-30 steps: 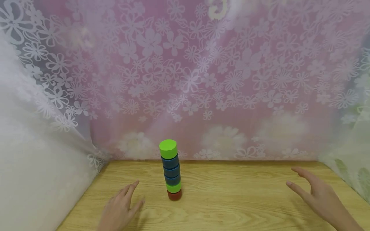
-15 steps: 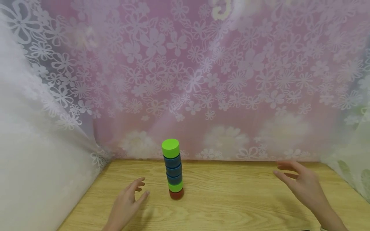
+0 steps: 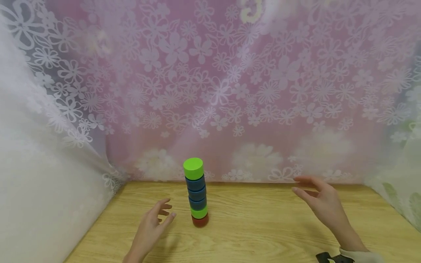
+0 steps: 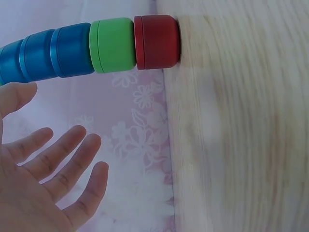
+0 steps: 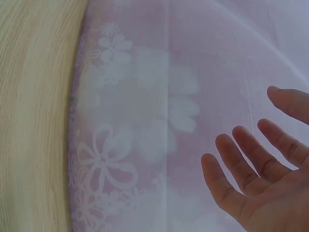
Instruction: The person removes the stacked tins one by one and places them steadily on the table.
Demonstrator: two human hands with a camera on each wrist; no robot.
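A tower of round, cylindrical pieces [image 3: 197, 194] stands on the wooden table, left of the middle in the head view. From the bottom up it has a red piece [image 4: 158, 42], a green one [image 4: 113, 45], several blue ones [image 4: 72, 49], then a bright green top [image 3: 193, 168]. It leans slightly left. My left hand [image 3: 149, 226] hovers just left of the tower, fingers relaxed and apart from it, holding nothing. Well to the right, my right hand [image 3: 323, 204] hangs above the table with loosely bent fingers and nothing in them.
The wooden table [image 3: 256, 226] ends at a pink flowered curtain [image 3: 230, 91] behind. A whitish curtain [image 3: 39, 175] closes off the left side, and another pale curtain [image 3: 404, 175] borders the right. A black strap [image 3: 329, 257] shows at the right wrist.
My right hand has moved left over the table, toward the tower. My left hand has come slightly right and closer to the tower. The tower stands as before.
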